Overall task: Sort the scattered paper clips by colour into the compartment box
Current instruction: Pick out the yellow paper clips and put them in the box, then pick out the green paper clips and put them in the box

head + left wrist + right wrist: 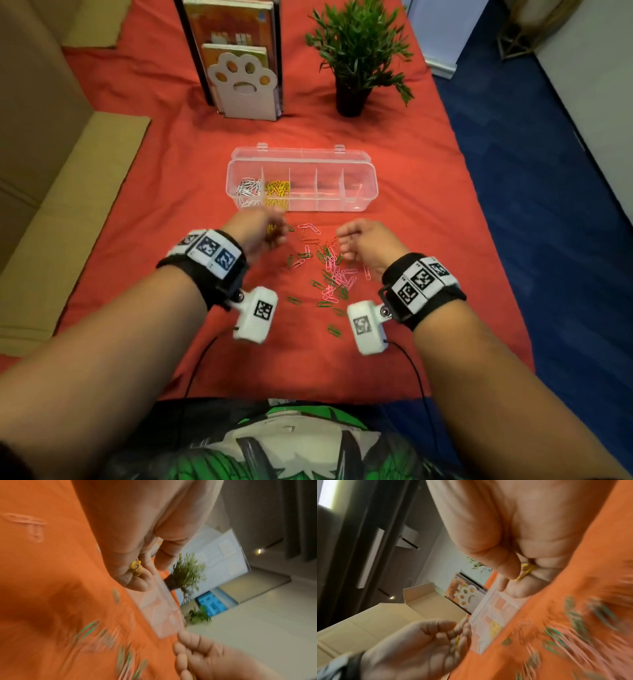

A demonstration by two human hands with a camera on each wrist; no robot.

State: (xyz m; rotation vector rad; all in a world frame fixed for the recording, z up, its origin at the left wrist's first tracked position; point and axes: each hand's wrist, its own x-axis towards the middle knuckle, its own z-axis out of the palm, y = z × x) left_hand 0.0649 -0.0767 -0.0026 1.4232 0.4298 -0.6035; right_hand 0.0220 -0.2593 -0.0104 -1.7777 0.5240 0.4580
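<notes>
Overhead, yellow clips (pixel 272 230) are gripped by the left hand (pixel 260 233) at 6 o'clock of the compartment box (pixel 363 202). Wrist views: yellow clips are pinched in curled fingers by the left hand, and by the right hand (pixel 513 555) too.

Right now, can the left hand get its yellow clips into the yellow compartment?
Probably yes. The left hand pinches yellow clips just short of the open box; nothing stands between it and the yellow compartment.

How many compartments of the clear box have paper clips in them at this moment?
2. In the compartment box, the leftmost compartment holds white clips and the one beside it holds yellow clips. The other compartments look empty, though glare could hide a stray clip.
</notes>
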